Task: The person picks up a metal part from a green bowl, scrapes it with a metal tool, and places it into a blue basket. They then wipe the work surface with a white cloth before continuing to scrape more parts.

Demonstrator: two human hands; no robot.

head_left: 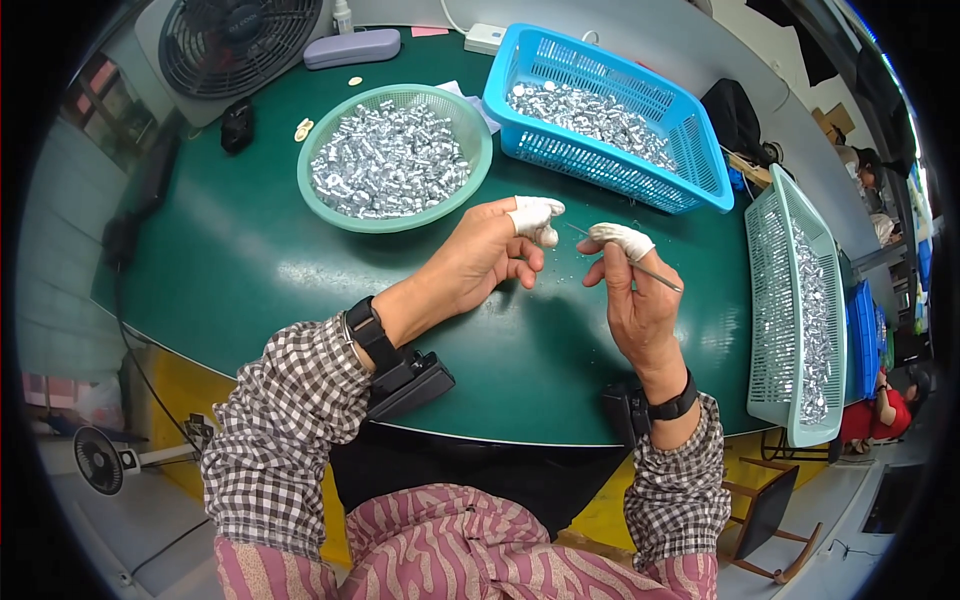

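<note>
My left hand (487, 255) is over the middle of the green table, its thumb and forefinger in white finger covers and brought together in a pinch. Whatever lies between those fingertips is hidden or too small to make out. To its right, my right hand (640, 300) grips a thin pointed metal pick (658, 279), whose tip points at the left fingertips. White covers also wrap fingers on this hand. Behind my left hand stands a pale green round basket (312, 205) full of small shiny metal parts (390, 160).
A blue rectangular basket (610, 165) at the back and a pale green one (775, 330) at the right hold similar metal parts. A fan (238, 45), a purple case (352, 48) and a white power strip (485, 38) stand along the back of the green table (240, 270).
</note>
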